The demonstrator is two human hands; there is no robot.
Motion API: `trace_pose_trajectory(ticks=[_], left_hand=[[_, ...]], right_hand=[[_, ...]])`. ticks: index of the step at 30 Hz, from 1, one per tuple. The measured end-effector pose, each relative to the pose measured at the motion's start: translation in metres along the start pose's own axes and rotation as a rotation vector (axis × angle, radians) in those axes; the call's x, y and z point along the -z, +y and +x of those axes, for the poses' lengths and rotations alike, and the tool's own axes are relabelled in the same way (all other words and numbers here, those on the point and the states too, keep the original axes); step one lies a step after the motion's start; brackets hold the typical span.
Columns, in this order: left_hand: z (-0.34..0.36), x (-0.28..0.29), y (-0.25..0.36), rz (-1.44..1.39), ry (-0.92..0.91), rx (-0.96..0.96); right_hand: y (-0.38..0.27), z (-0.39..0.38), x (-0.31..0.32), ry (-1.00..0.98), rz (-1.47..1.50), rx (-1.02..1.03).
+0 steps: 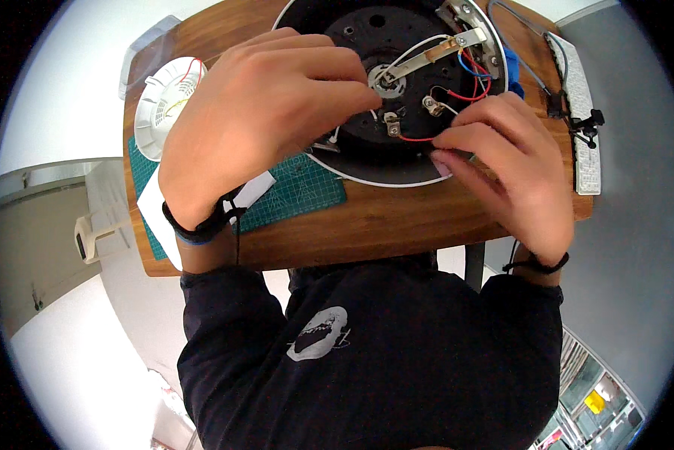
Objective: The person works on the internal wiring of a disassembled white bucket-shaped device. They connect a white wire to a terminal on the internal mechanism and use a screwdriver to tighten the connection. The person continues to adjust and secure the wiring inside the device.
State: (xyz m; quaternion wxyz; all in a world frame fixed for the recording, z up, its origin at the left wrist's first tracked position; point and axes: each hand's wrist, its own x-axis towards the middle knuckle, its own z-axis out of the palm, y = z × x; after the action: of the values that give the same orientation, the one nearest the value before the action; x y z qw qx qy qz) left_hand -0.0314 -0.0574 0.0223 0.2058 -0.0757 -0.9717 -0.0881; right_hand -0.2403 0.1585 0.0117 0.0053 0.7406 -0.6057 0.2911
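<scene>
A round appliance housing (344,169) with a pale rim and a black inside lies open at the far middle of the table. Inside it are metal terminals, a long metal strip (438,54) and red, white and blue wires. The fingertips of my right hand (506,161) are closed on a red wire (416,139) that runs to a small screw terminal (394,127). Over the left part of the housing, my left hand (266,112) is curled with its fingers closed. Its fingertips are near the centre fitting, and what they hold, if anything, is hidden.
A white plastic cover (151,112) with thin wires sits at the left. Under my left wrist are a green cutting mat (307,191) and white paper (153,210). A white keyboard (586,150) stands along the right edge with a small black clamp (588,127) and a grey cable.
</scene>
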Motion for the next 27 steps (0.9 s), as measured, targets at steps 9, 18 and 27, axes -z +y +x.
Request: trace_pose_trajectory(ticks=[9, 18, 27], left_hand=[[-0.007, -0.018, -0.001, -0.019, 0.059, 0.045], [-0.007, -0.032, 0.009, -0.046, 0.167, 0.029], [-0.009, -0.044, 0.003, -0.110, 0.155, 0.089]], right_hand=[[-0.018, 0.019, -0.030, 0.011, -0.214, -0.042], [-0.030, 0.022, -0.042, 0.024, -0.258, -0.134], [-0.031, 0.021, -0.048, 0.034, -0.200, -0.116]])
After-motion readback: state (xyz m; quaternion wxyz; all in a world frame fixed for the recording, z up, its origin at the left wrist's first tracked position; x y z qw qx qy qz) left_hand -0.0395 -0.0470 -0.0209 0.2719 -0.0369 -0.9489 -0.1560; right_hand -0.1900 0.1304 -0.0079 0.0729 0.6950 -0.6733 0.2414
